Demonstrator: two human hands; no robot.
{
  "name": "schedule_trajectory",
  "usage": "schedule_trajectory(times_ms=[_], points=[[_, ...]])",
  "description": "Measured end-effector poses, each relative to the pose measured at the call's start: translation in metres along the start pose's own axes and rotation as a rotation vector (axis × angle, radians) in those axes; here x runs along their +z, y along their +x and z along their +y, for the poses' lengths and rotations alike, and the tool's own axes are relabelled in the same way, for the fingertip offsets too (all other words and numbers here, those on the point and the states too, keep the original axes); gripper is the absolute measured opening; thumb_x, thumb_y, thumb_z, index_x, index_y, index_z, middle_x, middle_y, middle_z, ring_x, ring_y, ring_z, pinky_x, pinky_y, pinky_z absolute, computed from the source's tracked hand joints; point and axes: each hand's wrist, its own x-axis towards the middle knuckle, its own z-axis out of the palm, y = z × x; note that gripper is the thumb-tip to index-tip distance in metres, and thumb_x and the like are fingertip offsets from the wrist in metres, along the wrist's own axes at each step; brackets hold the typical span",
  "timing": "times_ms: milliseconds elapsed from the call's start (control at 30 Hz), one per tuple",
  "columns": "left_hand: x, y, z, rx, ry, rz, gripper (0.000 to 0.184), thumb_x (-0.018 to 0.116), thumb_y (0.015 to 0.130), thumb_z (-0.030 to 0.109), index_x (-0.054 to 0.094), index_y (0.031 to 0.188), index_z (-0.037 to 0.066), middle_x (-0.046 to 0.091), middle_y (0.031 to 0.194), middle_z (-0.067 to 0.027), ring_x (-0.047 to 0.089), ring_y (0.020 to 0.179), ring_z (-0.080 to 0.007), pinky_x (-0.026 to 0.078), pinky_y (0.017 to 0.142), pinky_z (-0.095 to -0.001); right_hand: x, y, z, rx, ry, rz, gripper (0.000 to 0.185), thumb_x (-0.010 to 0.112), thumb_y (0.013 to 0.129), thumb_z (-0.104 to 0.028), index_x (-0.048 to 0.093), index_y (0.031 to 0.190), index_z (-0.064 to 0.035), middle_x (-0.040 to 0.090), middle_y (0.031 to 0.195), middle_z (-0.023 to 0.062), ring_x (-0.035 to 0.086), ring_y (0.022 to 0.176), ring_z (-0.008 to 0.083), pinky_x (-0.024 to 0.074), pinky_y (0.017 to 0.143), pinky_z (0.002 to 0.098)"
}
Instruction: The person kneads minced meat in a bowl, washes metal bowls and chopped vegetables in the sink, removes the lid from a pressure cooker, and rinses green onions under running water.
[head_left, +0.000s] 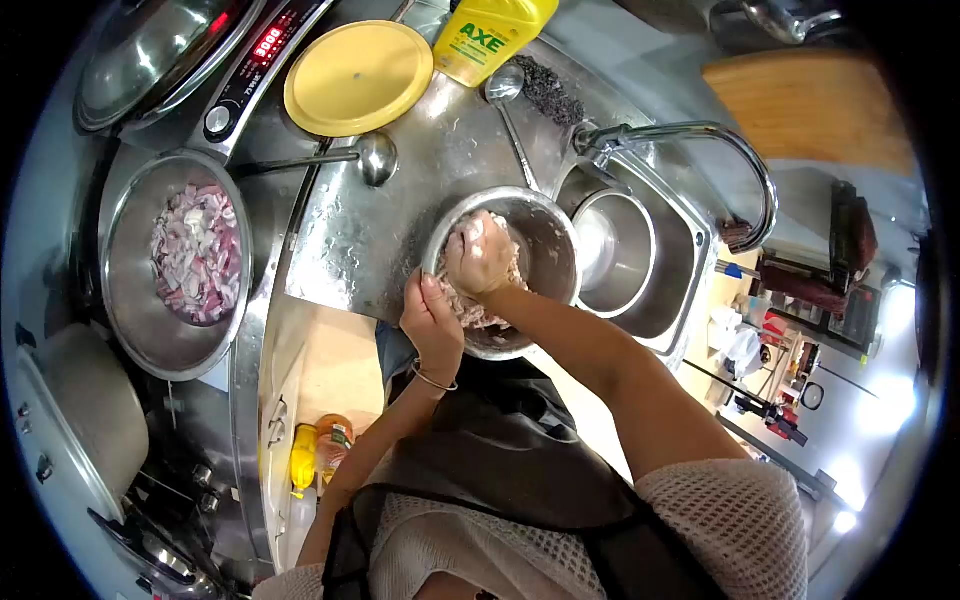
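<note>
A round stainless steel bowl (553, 265) sits at the front edge of the metal counter. Pale pink raw meat (473, 312), in small pieces or minced, lies mostly in its left half. My right hand (480, 257) is down in the bowl with fingers curled into the meat; the fingertips are partly hidden, and bits cling to the back of the hand. On the bowl's left rim, my left hand (432, 318) grips the edge, a bracelet round its wrist.
A larger steel bowl (120, 260) of sliced pink meat stands left. Behind are a ladle (377, 158), yellow lid (358, 78), yellow AXE bottle (490, 40) and spoon (515, 130). Right is a sink (668, 285) holding a steel pot (640, 240), under a curved tap (765, 185).
</note>
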Motion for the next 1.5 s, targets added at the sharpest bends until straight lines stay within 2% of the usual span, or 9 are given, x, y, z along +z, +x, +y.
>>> schedule_trajectory(times_ms=[367, 533, 700, 767, 800, 900, 1100, 1367, 1500], points=[[-0.015, 0.061, 0.015, 0.172, 0.235, -0.215, 0.028, 0.052, 0.082, 0.026, 0.056, 0.087, -0.001, 0.057, 0.080, -0.0144, 0.055, 0.075, -0.0253, 0.042, 0.069, -0.0352, -0.084, 0.014, 0.009, 0.121, 0.432, -0.606, 0.051, 0.037, 0.076, 0.005, 0.030, 0.127, -0.0010, 0.031, 0.131, 0.0206, 0.036, 0.118, 0.0314, 0.0358, 0.094, 0.0341], [0.020, 0.094, 0.018, 0.363, 0.364, -0.433, 0.029, 0.054, 0.080, 0.023, 0.056, 0.093, -0.003, 0.059, 0.080, -0.0211, 0.056, 0.076, -0.0345, 0.044, 0.070, -0.0381, -0.081, -0.026, -0.014, -0.293, -0.379, -1.254, 0.066, 0.038, 0.077, -0.001, 0.011, 0.136, -0.0127, 0.021, 0.136, 0.0200, 0.022, 0.126, 0.0290, 0.0237, 0.102, 0.0334], [0.021, 0.089, 0.008, 0.365, 0.201, -0.333, 0.029, 0.057, 0.078, 0.017, 0.057, 0.097, -0.005, 0.059, 0.084, -0.0227, 0.058, 0.078, -0.0346, 0.045, 0.070, -0.0354, -0.121, -0.031, 0.013, 0.006, 0.274, -0.859, 0.048, 0.037, 0.069, 0.008, 0.048, 0.115, -0.0014, 0.050, 0.113, 0.0209, 0.044, 0.110, 0.0339, 0.0303, 0.097, 0.0436], [0.016, 0.082, 0.007, 0.275, 0.171, -0.326, 0.030, 0.057, 0.078, 0.017, 0.057, 0.099, -0.005, 0.060, 0.083, -0.0225, 0.059, 0.076, -0.0331, 0.046, 0.069, -0.0345, -0.110, -0.009, 0.029, 0.133, 0.189, -0.440, 0.033, 0.039, 0.069, 0.007, 0.054, 0.098, 0.0024, 0.057, 0.077, 0.0250, 0.059, 0.070, 0.0371, 0.0488, 0.062, 0.0398], [0.017, 0.081, 0.000, 0.349, 0.195, -0.302, 0.028, 0.056, 0.080, 0.019, 0.057, 0.099, -0.001, 0.060, 0.072, -0.0159, 0.055, 0.061, -0.0130, 0.043, 0.060, -0.0252, -0.098, 0.002, 0.037, 0.029, 0.203, -0.238, 0.024, 0.043, 0.070, 0.004, 0.056, 0.090, 0.0040, 0.057, 0.078, 0.0266, 0.059, 0.072, 0.0349, 0.0481, 0.065, 0.0408], [0.015, 0.069, -0.005, 0.344, 0.215, -0.259, 0.027, 0.056, 0.080, 0.020, 0.058, 0.097, -0.001, 0.060, 0.070, -0.0151, 0.055, 0.060, -0.0147, 0.043, 0.059, -0.0262, -0.057, 0.003, 0.075, 0.249, -0.312, -0.900, 0.029, 0.047, 0.081, -0.023, 0.057, 0.097, -0.0010, 0.059, 0.090, 0.0197, 0.058, 0.079, 0.0348, 0.0479, 0.069, 0.0382], [0.007, 0.041, 0.012, 0.158, 0.149, -0.258, 0.031, 0.058, 0.076, 0.023, 0.060, 0.096, -0.001, 0.061, 0.079, -0.0206, 0.060, 0.072, -0.0315, 0.046, 0.067, -0.0339, -0.075, -0.015, 0.062, 0.240, -0.073, -1.117, 0.049, 0.036, 0.085, -0.040, 0.053, 0.106, 0.0008, 0.052, 0.106, 0.0254, 0.048, 0.103, 0.0363, 0.0358, 0.091, 0.0401], [0.005, 0.028, 0.005, 0.268, 0.127, -0.065, 0.029, 0.054, 0.079, 0.022, 0.059, 0.094, -0.002, 0.059, 0.077, -0.0221, 0.059, 0.071, -0.0327, 0.045, 0.065, -0.0358, -0.115, -0.002, 0.028, 1.057, 0.549, -0.887, 0.061, 0.032, 0.087, -0.051, 0.050, 0.112, 0.0013, 0.050, 0.115, 0.0170, 0.057, 0.088, 0.0271, 0.0476, 0.076, 0.0367], [0.013, 0.015, -0.006, 0.176, 0.100, 0.006, 0.032, 0.051, 0.082, 0.022, 0.058, 0.096, -0.006, 0.060, 0.087, -0.0225, 0.058, 0.080, -0.0330, 0.044, 0.073, -0.0339, -0.074, -0.021, 0.021, 0.670, -0.049, -0.352, 0.034, 0.044, 0.084, -0.030, 0.059, 0.086, 0.0000, 0.061, 0.082, 0.0218, 0.061, 0.069, 0.0325, 0.0492, 0.067, 0.0407]])
